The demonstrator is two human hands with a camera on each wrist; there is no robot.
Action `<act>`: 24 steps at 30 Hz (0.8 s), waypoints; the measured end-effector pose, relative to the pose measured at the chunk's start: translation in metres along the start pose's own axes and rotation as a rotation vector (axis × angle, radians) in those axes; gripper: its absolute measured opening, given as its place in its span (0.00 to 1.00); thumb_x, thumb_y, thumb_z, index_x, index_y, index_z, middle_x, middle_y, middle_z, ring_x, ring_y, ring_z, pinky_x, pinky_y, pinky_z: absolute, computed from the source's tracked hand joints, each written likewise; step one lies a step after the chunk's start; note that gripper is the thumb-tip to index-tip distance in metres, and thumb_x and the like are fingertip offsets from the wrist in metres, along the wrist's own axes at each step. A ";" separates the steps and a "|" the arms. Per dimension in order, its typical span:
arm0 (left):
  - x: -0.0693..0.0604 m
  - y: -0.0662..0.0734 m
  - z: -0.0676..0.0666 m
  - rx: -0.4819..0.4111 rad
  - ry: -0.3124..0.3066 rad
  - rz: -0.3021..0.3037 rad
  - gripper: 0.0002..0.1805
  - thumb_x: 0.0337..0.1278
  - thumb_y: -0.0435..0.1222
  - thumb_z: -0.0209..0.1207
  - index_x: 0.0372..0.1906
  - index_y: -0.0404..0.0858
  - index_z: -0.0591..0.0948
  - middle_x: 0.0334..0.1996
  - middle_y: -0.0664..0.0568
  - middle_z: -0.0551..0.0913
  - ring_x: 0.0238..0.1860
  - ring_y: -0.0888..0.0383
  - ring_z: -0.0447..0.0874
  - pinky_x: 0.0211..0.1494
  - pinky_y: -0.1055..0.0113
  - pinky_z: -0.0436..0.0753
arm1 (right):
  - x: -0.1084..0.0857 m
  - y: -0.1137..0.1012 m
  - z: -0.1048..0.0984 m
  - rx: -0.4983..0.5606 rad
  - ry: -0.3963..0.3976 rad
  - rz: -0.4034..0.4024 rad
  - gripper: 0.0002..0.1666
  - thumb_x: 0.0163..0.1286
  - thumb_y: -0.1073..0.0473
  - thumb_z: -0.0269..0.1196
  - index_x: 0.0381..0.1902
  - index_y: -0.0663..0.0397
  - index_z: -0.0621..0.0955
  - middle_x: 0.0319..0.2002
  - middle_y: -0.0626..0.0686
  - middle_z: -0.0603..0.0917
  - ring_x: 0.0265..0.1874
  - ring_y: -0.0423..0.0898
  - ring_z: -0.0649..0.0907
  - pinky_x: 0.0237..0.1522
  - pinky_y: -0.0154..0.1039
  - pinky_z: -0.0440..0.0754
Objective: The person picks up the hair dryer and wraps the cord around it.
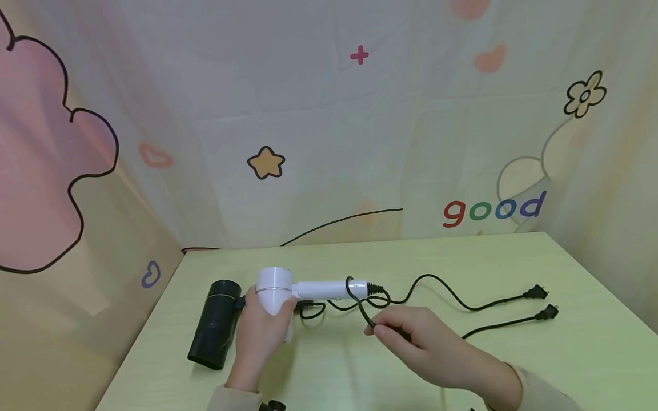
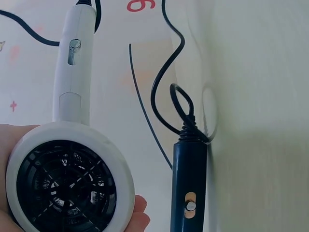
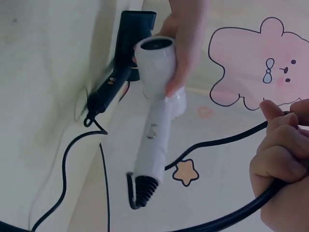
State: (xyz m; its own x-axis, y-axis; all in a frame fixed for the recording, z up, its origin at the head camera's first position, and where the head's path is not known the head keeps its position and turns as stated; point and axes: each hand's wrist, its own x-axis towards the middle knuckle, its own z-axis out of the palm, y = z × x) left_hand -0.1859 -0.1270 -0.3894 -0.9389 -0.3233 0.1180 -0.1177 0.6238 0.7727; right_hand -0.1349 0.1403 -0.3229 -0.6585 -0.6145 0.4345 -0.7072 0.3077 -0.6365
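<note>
A white hair dryer (image 1: pixel 325 289) is held by its head in my left hand (image 1: pixel 259 334), its handle pointing right. In the left wrist view, the dryer's round black grille (image 2: pixel 67 186) shows below the handle. My right hand (image 1: pixel 434 349) pinches the dryer's black cord (image 1: pixel 362 310) between thumb and fingers. From the handle's end the cord passes around the handle and down to those fingers, as the right wrist view also partly shows. A black hair dryer (image 1: pixel 215 325) lies on the table to the left, its handle partly hidden behind my left hand and the white dryer.
Two black plugs, an upper plug (image 1: pixel 536 292) and a lower plug (image 1: pixel 546 313), lie on the pale green table (image 1: pixel 401 254) at right. The black dryer's cord (image 1: pixel 447 288) snakes across behind. A small dark object (image 1: pixel 276 406) shows at the bottom edge. A printed curtain (image 1: pixel 319 125) hangs behind.
</note>
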 end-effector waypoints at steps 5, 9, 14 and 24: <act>0.006 0.001 -0.003 0.010 0.029 0.004 0.44 0.51 0.53 0.60 0.66 0.30 0.59 0.44 0.35 0.78 0.37 0.44 0.79 0.28 0.61 0.74 | -0.011 0.003 0.008 -0.041 -0.084 -0.014 0.13 0.72 0.66 0.51 0.44 0.51 0.81 0.29 0.41 0.80 0.27 0.28 0.71 0.34 0.29 0.78; 0.007 0.004 -0.007 0.001 0.042 -0.001 0.44 0.52 0.53 0.60 0.66 0.30 0.59 0.44 0.35 0.78 0.37 0.44 0.79 0.29 0.61 0.74 | -0.018 0.005 0.012 -0.042 -0.173 0.075 0.15 0.75 0.61 0.49 0.49 0.48 0.81 0.38 0.41 0.82 0.36 0.29 0.76 0.40 0.30 0.79; 0.008 0.005 -0.011 -0.017 0.028 -0.022 0.45 0.53 0.54 0.60 0.66 0.30 0.58 0.46 0.34 0.77 0.39 0.43 0.79 0.30 0.59 0.76 | -0.025 0.009 0.017 -0.031 -0.229 0.120 0.18 0.76 0.57 0.47 0.56 0.47 0.79 0.50 0.45 0.81 0.48 0.32 0.77 0.47 0.33 0.79; 0.009 0.009 -0.019 -0.052 0.034 -0.031 0.46 0.54 0.54 0.59 0.68 0.29 0.56 0.49 0.33 0.75 0.43 0.40 0.78 0.33 0.56 0.79 | -0.039 0.025 0.030 0.008 -0.267 0.099 0.21 0.75 0.60 0.48 0.63 0.56 0.73 0.37 0.39 0.79 0.37 0.27 0.73 0.36 0.27 0.74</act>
State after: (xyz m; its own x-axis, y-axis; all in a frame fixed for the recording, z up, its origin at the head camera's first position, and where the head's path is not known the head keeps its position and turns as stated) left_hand -0.1898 -0.1379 -0.3699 -0.9234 -0.3664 0.1143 -0.1284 0.5757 0.8075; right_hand -0.1189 0.1504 -0.3749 -0.6320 -0.7519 0.1874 -0.6405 0.3708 -0.6725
